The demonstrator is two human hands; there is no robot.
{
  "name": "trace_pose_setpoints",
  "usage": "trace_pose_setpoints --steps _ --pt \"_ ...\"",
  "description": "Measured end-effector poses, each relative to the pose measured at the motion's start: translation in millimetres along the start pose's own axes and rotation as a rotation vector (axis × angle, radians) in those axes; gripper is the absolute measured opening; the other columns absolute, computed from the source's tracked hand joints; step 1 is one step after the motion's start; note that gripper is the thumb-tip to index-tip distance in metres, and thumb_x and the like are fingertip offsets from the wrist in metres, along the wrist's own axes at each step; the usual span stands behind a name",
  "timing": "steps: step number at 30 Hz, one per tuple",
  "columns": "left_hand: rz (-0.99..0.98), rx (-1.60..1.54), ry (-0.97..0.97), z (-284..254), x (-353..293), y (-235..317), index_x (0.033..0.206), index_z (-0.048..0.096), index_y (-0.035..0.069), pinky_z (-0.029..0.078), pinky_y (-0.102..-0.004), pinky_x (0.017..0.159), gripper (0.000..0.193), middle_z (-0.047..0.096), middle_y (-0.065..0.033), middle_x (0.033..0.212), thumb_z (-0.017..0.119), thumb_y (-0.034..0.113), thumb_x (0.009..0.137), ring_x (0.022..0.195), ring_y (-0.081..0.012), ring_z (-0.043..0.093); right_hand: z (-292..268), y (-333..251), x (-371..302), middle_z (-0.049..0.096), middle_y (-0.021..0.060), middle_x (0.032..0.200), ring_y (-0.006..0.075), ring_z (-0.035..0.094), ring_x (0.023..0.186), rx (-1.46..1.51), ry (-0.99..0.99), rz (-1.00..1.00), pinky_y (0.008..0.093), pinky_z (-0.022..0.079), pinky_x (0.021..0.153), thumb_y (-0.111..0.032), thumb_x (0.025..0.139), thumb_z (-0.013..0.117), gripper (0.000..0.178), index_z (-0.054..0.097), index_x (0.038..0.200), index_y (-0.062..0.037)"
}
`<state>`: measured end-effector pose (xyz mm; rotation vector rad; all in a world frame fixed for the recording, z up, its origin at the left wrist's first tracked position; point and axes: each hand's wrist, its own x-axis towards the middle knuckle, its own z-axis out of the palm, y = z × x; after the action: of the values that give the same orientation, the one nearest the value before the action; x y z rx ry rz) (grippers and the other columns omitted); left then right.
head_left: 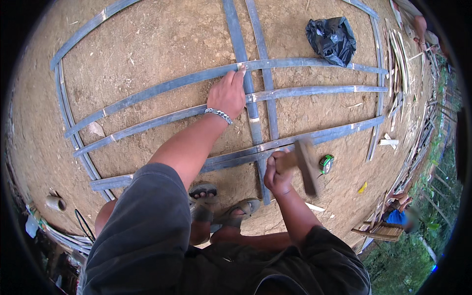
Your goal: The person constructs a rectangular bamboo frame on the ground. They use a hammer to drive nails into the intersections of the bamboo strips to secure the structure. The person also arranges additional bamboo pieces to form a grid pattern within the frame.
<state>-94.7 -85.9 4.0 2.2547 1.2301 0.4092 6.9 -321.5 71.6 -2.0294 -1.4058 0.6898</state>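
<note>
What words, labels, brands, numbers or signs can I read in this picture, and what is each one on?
None can be read.
Green and black tape measure: any marking on it is too small to make out.
Hammer in the right hand: blurred, no lettering can be made out.
Black plastic bag: no lettering can be made out.

Tape meas. (pixel 326 164) R of mallet (pixel 308 168); bag (pixel 332 41) well beyond.
</note>
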Motion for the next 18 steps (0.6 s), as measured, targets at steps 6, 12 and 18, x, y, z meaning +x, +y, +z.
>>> trace_pose_setpoints --steps 6,12,18 --pt "-0.035 -0.059 -0.007 0 -4 0 0.135 0.057 0.005 0.054 -0.0486 0.078 0.045 0.062 -0.0165 0.106 0.054 0.007 0.09 0.088 -0.0372 0.065 -3 -17 7 0.069 0.0263 0.092 0.0494 0.065 0.089 0.077 0.055 0.248 0.0477 0.053 0.083 -0.009 0.096 0.062 0.032 0.053 0.124 0.0031" --pt "-0.027 -0.042 0.002 2 -3 1 0.137 0.057 0.006 0.054 -0.0483 0.079 0.046 0.061 -0.0168 0.106 0.054 0.006 0.091 0.089 -0.0375 0.065 8 5 9 0.068 0.0305 0.092 0.052 0.066 0.09 -0.079 -0.241 0.439 0.053 0.054 0.079 -0.012 0.096 0.062 0.03 0.055 0.121 0.0015" --pt "-0.023 -0.008 -0.004 1 -1 -1 0.136 0.057 0.007 0.055 -0.0455 0.077 0.045 0.06 -0.0135 0.105 0.057 0.01 0.091 0.088 -0.0337 0.066 11 7 14 0.067 0.0328 0.09 0.0534 0.065 0.087 -0.03 -0.104 0.314 0.0575 0.053 0.077 -0.014 0.096 0.062 0.03 0.055 0.12 0.0021"
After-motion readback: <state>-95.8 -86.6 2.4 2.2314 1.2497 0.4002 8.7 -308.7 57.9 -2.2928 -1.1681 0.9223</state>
